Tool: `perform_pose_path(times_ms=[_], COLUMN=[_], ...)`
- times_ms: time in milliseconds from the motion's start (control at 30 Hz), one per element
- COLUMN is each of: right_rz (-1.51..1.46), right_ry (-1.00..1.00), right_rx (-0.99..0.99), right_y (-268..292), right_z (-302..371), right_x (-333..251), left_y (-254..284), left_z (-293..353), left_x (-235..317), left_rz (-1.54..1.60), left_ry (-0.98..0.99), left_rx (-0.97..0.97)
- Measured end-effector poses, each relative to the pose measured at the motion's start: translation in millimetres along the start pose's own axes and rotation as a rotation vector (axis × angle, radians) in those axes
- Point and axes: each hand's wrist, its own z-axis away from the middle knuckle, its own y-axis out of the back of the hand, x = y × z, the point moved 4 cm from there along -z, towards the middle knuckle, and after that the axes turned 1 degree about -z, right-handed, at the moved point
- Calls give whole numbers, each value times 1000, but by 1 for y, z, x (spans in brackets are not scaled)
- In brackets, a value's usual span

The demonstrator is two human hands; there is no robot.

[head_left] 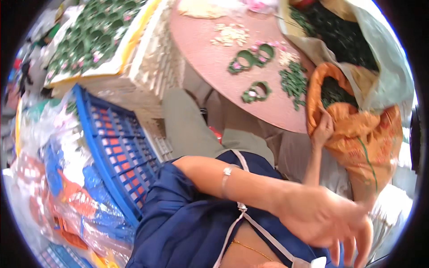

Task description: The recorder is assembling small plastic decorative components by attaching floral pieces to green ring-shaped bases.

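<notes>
My left arm, with a bracelet on its wrist, reaches across my chest to the right. My left hand (pixel 328 219) hangs in the air at the lower right, somewhat blurred, its fingers loosely apart and nothing visible in them. Farther up, my right hand (pixel 322 128) grips the rolled rim of an orange woven sack (pixel 362 138). Dark green small pieces (pixel 335 93) show inside the sack's mouth. Left of that sack, a pile of small green pieces (pixel 293 85) lies on the pink round table (pixel 201 49), near several green ring-shaped ornaments (pixel 256 92) with small flowers.
Cream pieces (pixel 230 35) are heaped on the table's far side. A pale sack (pixel 393 58) of dark green pieces stands behind the orange one. To the left are stacked trays with green ornaments (pixel 96 38), a blue plastic basket (pixel 120 152) and clear plastic bags (pixel 67 192).
</notes>
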Motion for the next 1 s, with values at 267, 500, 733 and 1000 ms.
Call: perform_pose_path(times_ms=[267, 500, 733, 1000], right_rz=[64, 7, -174, -65], right_ry=[-18, 471, 188, 143], right_rx=[88, -95, -183, -162], right_y=[4, -60, -75, -86], right_z=[-2, 23, 31, 31], right_x=[5, -34, -23, -27], left_y=[-21, 53, 122, 93], left_z=[4, -2, -3, 5], left_x=[3, -1, 21, 30], left_rz=[-1055, -1658, -2244, -2699], left_ry=[-547, -585, -488, -419], left_rx=[-36, 86, 150, 66])
